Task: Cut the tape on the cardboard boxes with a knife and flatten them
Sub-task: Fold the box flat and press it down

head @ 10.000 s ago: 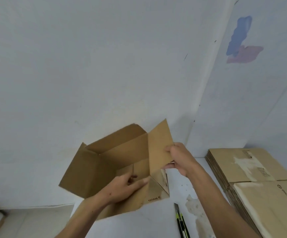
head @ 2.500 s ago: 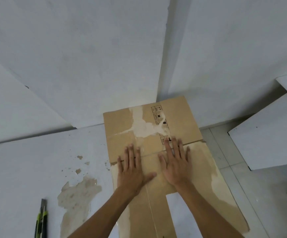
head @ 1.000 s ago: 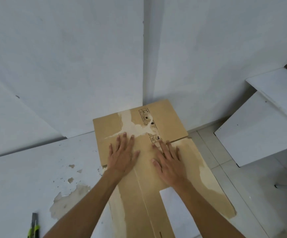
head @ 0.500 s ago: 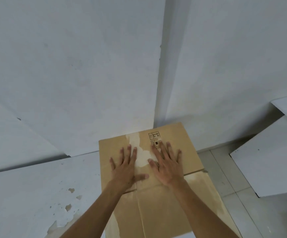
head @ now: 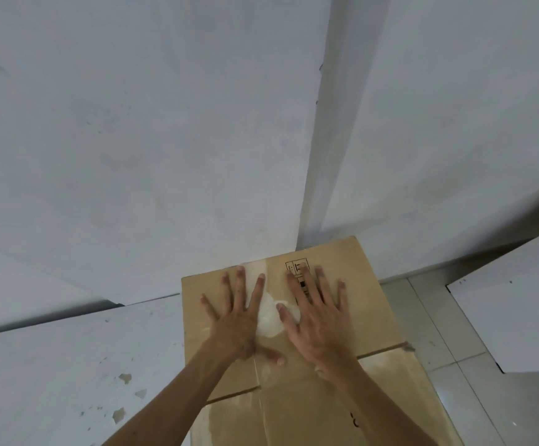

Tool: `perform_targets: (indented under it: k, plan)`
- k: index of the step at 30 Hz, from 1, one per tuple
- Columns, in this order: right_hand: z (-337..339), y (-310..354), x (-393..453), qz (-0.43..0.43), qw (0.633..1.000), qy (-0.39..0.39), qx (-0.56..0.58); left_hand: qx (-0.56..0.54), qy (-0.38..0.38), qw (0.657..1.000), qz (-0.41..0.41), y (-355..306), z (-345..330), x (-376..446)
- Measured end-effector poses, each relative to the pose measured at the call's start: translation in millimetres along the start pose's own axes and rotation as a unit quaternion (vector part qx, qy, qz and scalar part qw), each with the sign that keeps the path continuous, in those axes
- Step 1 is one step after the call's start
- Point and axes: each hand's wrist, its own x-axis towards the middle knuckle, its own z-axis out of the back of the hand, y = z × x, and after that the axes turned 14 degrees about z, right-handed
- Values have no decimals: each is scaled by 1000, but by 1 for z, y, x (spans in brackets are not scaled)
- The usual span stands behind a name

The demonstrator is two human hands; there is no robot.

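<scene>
The flattened cardboard box lay in the lower middle of the frame, on top of a white table and hanging over its right edge, with its far corner close against the white wall. Its near end ran off the bottom of the frame, so no telling how long it was. Both hands were flat on it, side by side: the left hand with fingers straight and spread, thumb stuck out toward the right, and the right hand the same, palm down, gripping nothing. Between them sat a pale torn patch where the top paper layer had come off, partly hidden under the fingers. The right hand's fingertips covered most of a printed black symbol label, so it was unreadable. Some dark print at the lower right edge of the box was cut off too. The table had chipped spots on the lower left. A tiled floor showed on the right, with a white panel cut off by the frame edge.
</scene>
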Motion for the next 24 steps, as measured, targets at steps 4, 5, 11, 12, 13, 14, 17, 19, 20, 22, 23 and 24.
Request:
perform_targets:
  k: [4,5,11,12,13,14,17,19,20,22,23,24]
  plan:
    - [4,3,2,-5,999,34,1,14,-2,1000,3,0,3,-2]
    - [7,6,4,-13,998,60,-3,17,-5,1000,5,-1,5,-3]
    - [24,50,-21,-63,993,87,38,-45,-112,993,-7,3,-5,-47]
    - [26,58,-32,-61,993,92,52,-75,-132,988,-19,10,-14,-62]
    - [28,65,-43,-54,992,95,59,-99,-147,984,-34,20,-24,-76]
    - [29,72,-53,-49,992,92,69,-118,-155,979,-52,32,-36,-90]
    - [37,96,-75,-48,994,49,90,-161,-154,972,-80,72,-65,-130]
    - [40,119,-89,-31,995,13,90,-194,-153,967,-62,103,-80,-152]
    - [41,132,-95,-20,995,-2,95,-209,-154,964,-51,119,-86,-162]
    - [46,161,-104,2,994,-15,109,-230,-150,961,-28,154,-94,-179]
    - [48,177,-107,14,993,-20,112,-238,-147,960,-17,173,-99,-187]
    - [51,194,-110,30,993,-18,117,-247,-143,958,-8,194,-102,-195]
